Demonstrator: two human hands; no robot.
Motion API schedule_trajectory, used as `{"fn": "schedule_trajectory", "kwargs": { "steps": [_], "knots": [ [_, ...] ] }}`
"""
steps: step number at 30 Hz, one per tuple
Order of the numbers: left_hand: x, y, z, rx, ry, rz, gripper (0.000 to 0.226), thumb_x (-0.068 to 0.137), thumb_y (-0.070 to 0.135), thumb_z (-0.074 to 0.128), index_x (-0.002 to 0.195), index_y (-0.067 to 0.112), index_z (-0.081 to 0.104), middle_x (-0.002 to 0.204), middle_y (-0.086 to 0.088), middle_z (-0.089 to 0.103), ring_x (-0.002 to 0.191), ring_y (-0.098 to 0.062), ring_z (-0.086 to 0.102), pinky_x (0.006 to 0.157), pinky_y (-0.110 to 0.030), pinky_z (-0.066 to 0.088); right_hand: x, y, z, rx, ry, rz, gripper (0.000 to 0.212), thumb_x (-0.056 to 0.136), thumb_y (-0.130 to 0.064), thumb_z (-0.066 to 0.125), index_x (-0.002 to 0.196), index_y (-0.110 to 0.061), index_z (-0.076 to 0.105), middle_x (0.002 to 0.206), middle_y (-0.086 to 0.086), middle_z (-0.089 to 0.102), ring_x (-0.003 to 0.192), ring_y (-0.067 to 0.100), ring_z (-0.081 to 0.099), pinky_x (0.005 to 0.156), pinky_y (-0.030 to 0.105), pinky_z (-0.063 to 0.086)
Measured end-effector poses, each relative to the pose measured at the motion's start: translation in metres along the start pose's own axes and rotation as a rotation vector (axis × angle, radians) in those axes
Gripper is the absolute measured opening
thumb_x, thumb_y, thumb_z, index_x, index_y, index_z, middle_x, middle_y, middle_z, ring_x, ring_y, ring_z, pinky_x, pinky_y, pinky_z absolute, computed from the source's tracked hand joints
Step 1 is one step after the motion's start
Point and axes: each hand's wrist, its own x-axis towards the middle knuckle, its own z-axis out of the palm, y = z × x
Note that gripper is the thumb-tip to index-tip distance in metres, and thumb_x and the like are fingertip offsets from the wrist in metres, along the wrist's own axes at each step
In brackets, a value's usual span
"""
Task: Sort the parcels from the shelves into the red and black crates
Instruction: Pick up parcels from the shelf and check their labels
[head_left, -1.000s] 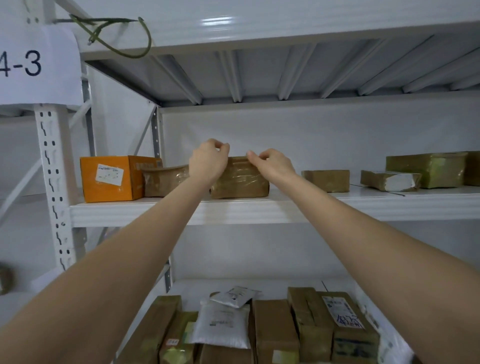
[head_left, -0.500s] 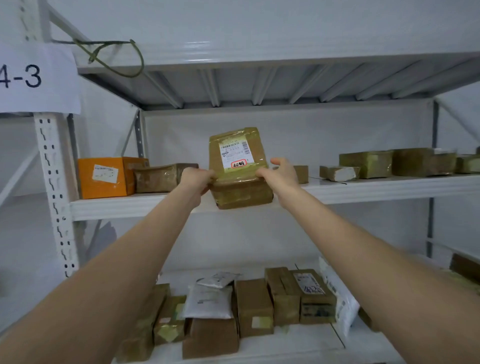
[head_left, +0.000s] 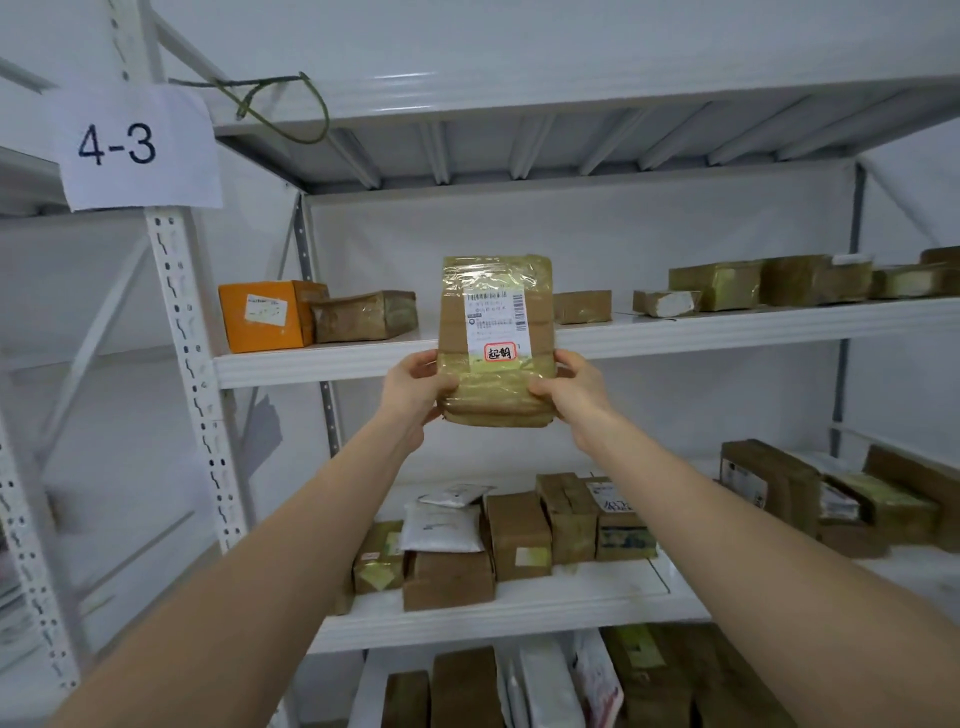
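Note:
I hold a brown, tape-wrapped parcel (head_left: 496, 340) upright in front of the upper shelf (head_left: 675, 332), its white shipping label with a red-framed sticker facing me. My left hand (head_left: 418, 392) grips its lower left edge and my right hand (head_left: 569, 387) grips its lower right edge. No red or black crate is in view.
An orange box (head_left: 262, 314) and a brown parcel (head_left: 363, 316) sit on the upper shelf at left, several taped parcels (head_left: 753, 283) at right. The middle shelf (head_left: 519, 613) holds several boxes and a white pouch (head_left: 441, 527). A white post (head_left: 189, 364) carries a "4-3" sign (head_left: 135, 148).
Both hands lifted the parcel off the upper shelf, tipped it upright and drew it toward me; the view has pulled back from the shelf.

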Motion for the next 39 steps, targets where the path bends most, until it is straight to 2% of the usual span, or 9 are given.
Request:
{"fn": "schedule_trajectory", "kwargs": {
  "steps": [4,8,12,18,20,22,25,34,39],
  "knots": [
    [-0.002,0.001,0.004,-0.060,-0.030,0.054,0.045,0.083,-0.012,0.058,0.119,0.014,0.055,0.107,-0.003,0.066,0.081,-0.021,0.064,0.064,-0.033,0.054,-0.008,-0.013,-0.004,-0.041,-0.021,-0.036,0.072,0.083,0.001,0.068,0.143,-0.027,0.039,0.110,-0.002,0.057,0.079,0.005,0.053,0.057,0.022,0.038],
    [0.006,0.011,0.005,-0.068,-0.064,0.098,0.043,0.084,-0.011,0.057,0.118,0.015,0.053,0.111,-0.005,0.066,0.085,-0.021,0.065,0.070,-0.034,0.055,-0.001,-0.023,0.000,-0.025,0.000,-0.030,0.081,0.080,0.002,0.071,0.146,-0.027,0.034,0.108,-0.001,0.060,0.081,0.009,0.059,0.065,0.025,0.051],
    [0.020,0.022,-0.004,-0.006,-0.094,0.123,0.053,0.085,-0.007,0.061,0.131,0.015,0.047,0.089,-0.001,0.063,0.070,-0.015,0.062,0.062,-0.030,0.053,0.011,-0.026,0.013,-0.020,0.024,-0.047,0.079,0.078,0.002,0.073,0.142,-0.029,0.039,0.107,0.003,0.064,0.090,0.016,0.064,0.079,0.035,0.057],
    [0.035,0.017,-0.019,0.084,-0.141,0.068,0.037,0.090,0.014,0.063,0.126,0.017,0.055,0.085,-0.002,0.067,0.064,-0.016,0.062,0.050,-0.028,0.052,0.019,-0.022,0.025,-0.066,0.046,-0.045,0.052,0.085,-0.007,0.068,0.127,-0.029,0.049,0.089,-0.005,0.060,0.076,0.009,0.057,0.075,0.034,0.053],
    [0.036,0.010,-0.024,0.075,-0.130,0.071,0.034,0.091,0.013,0.060,0.124,0.017,0.057,0.088,-0.003,0.069,0.063,-0.015,0.062,0.046,-0.026,0.053,0.018,-0.017,0.027,-0.057,0.065,-0.053,0.040,0.086,-0.016,0.070,0.118,-0.029,0.050,0.085,-0.011,0.056,0.070,0.003,0.053,0.059,0.022,0.045],
    [0.033,0.000,-0.028,0.073,-0.119,0.071,0.034,0.091,0.011,0.059,0.125,0.016,0.058,0.088,-0.003,0.069,0.063,-0.014,0.062,0.046,-0.025,0.054,0.015,-0.008,0.031,-0.062,0.084,-0.055,0.039,0.084,-0.018,0.073,0.114,-0.028,0.050,0.093,-0.008,0.062,0.073,0.006,0.059,0.054,0.018,0.044],
    [0.020,-0.014,-0.035,0.087,-0.093,0.066,0.034,0.090,0.008,0.057,0.123,0.014,0.060,0.088,-0.003,0.068,0.066,-0.012,0.063,0.050,-0.020,0.054,0.008,0.011,0.040,-0.089,0.052,-0.056,0.056,0.081,-0.012,0.074,0.128,-0.028,0.048,0.110,0.003,0.066,0.086,0.016,0.067,0.071,0.029,0.055],
    [-0.036,-0.088,-0.081,0.142,0.020,-0.076,0.025,0.092,0.009,0.057,0.116,0.014,0.064,0.084,0.001,0.069,0.066,-0.009,0.063,0.049,-0.016,0.049,-0.047,0.093,0.065,-0.159,-0.009,0.081,0.057,0.080,-0.023,0.076,0.131,-0.027,0.050,0.103,-0.002,0.064,0.080,0.011,0.062,0.080,0.038,0.056],
    [-0.077,-0.144,-0.121,0.185,0.086,-0.203,0.024,0.088,0.006,0.062,0.111,0.011,0.067,0.091,-0.004,0.072,0.071,-0.014,0.067,0.054,-0.021,0.053,-0.088,0.149,0.085,-0.245,-0.099,0.144,0.060,0.079,-0.025,0.078,0.132,-0.020,0.050,0.121,-0.005,0.057,0.104,0.018,0.056,0.085,0.034,0.049]
  ]
}}
